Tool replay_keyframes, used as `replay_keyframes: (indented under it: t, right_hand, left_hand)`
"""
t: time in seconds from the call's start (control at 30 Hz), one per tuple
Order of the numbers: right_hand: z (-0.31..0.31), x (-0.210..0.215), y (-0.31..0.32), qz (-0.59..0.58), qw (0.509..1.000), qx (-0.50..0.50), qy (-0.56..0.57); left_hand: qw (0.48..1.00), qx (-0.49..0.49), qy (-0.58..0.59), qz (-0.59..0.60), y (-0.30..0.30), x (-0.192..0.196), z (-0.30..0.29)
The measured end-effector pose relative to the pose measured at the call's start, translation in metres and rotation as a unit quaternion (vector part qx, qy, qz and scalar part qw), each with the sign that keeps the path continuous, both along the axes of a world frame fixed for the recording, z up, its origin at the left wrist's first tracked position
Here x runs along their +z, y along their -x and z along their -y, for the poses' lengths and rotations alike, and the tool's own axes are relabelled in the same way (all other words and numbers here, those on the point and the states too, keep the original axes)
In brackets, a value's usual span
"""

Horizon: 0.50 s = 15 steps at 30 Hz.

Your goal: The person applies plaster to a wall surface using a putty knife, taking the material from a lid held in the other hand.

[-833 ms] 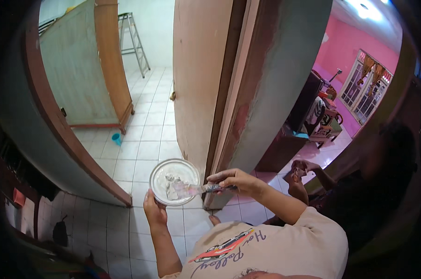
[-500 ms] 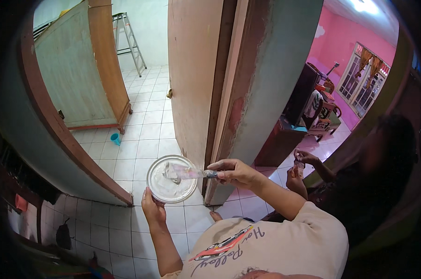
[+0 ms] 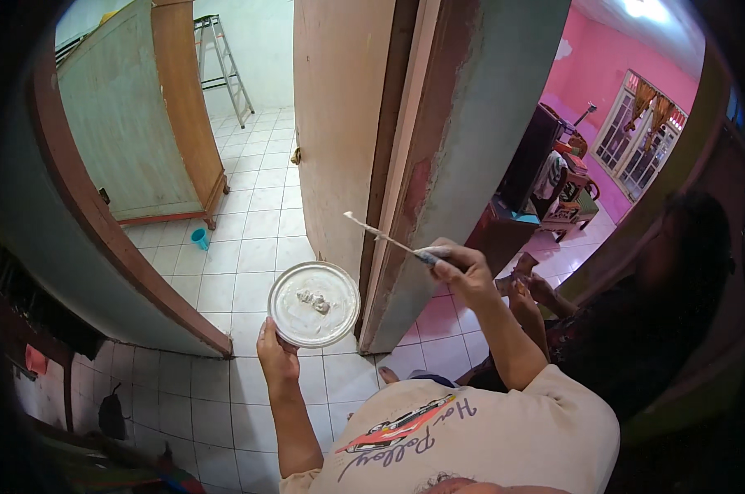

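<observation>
Lid: round, shallow metal lid (image 3: pixel 313 304), pale and smeared with white paste, a small grey-white lump near its centre; held level in front of the door edge, above the tiled floor
Left hand: left hand (image 3: pixel 275 356) grips the lid's lower left rim from beneath, fingers curled under, thumb against the rim
Scraper: thin flat blade (image 3: pixel 382 235), whitish, with a blue-grey handle end; it points up and left, raised clear of the lid
Right hand: right hand (image 3: pixel 461 271) pinches the handle, fingers pressed together around it
Door: wooden door (image 3: pixel 339 132), peach-toned face, worn; its brown edge stands just right of the lid
Wall: grey-green wall end (image 3: pixel 479 140) with patches of flaked reddish paint
Floor: square white tiles (image 3: pixel 249 239), glossy
Cup: small blue cup (image 3: pixel 200 239) on the tiles, well apart from the lid
Cabinet: tall wooden cabinet (image 3: pixel 134 123), brown frame
Ladder: metal stepladder (image 3: pixel 224 62) at the far wall
</observation>
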State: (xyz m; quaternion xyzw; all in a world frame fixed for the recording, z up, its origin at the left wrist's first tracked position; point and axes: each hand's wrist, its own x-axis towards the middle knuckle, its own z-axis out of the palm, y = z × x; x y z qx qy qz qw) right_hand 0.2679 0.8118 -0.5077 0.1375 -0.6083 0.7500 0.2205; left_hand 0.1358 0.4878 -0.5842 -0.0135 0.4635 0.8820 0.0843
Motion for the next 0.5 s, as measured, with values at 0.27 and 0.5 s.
replay_keyframes:
  t: [0.27,0.5]
  right_hand:
    - [-0.055,0.027,-0.042,-0.024,0.961,-0.241,-0.134]
    - [-0.086,0.041,-0.069,0.079,0.91,-0.376,-0.154]
  left_hand:
    - [1.0,-0.008,0.019,0.022,0.009,-0.01,-0.002]
    - [0.999,-0.02,0.013,0.03,0.018,-0.014,-0.013]
